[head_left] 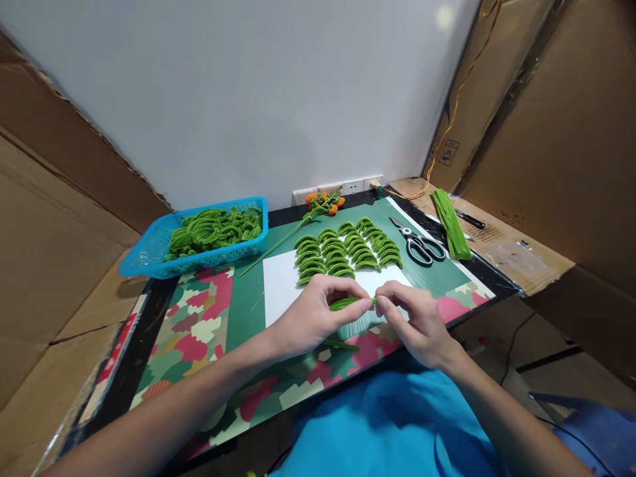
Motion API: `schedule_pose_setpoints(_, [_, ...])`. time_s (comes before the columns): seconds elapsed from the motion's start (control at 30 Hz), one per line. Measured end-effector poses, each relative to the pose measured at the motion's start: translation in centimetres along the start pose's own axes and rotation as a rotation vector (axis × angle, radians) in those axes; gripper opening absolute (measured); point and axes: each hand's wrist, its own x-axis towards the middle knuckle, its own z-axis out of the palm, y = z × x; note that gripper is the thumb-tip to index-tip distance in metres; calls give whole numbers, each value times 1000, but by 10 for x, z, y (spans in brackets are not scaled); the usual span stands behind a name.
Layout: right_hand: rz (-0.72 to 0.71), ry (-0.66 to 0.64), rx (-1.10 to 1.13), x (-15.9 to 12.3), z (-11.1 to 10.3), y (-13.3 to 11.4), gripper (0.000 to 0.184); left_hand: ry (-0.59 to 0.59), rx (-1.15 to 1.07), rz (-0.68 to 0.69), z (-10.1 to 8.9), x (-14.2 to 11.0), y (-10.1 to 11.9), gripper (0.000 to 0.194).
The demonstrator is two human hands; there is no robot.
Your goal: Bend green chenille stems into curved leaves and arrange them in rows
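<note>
Near the front of the table, my left hand [318,313] is closed round a leaf shape of bent green pipe cleaner [346,303], its end between thumb and forefinger. My right hand [415,321] pinches the same tip from the other side, so the fingertips of both hands almost meet. Beyond them, several finished-looking curved pipe cleaner leaves [334,253] lie in rows on a white sheet [278,291]. Under my left hand, partly hidden, a loose green pipe cleaner [342,345] rests on the mat.
A blue basket [199,260] at left holds many green pipe cleaner pieces [213,228]. An orange-and-green pipe cleaner flower stem [322,204] lies at the back. Scissors [420,246], a bundle of straight green pipe cleaners [451,224] and a black-handled knife [470,219] are at right.
</note>
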Motion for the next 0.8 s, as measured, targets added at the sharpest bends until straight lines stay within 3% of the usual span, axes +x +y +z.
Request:
schedule_pose_setpoints(0.13, [126, 20, 188, 0, 6, -1, 31, 26, 40, 23, 2, -2, 2, 18])
schedule_pose_setpoints(0.27, [324, -20, 494, 3, 10, 1, 41, 112, 262, 134, 4, -5, 3, 12])
schedule_pose_setpoints(0.33, [397, -50, 614, 5, 10, 2, 43, 122, 481, 315, 4, -7, 3, 14])
schedule_pose_setpoints(0.5, [589, -99, 834, 7, 8, 4, 44, 119, 1217, 995, 0, -8, 0, 20])
schedule_pose_setpoints(0.57, [607, -123, 858, 7, 9, 4, 44, 118, 1342, 1091, -1, -7, -3, 19])
schedule_pose_setpoints(0.63, [554, -87, 797, 7, 11, 3, 44, 126, 1295, 1000, -1, -5, -7, 18])
schedule_pose_setpoints(0.8, [356, 18, 471, 4, 10, 3, 38, 144, 681, 420, 4, -1, -9, 15])
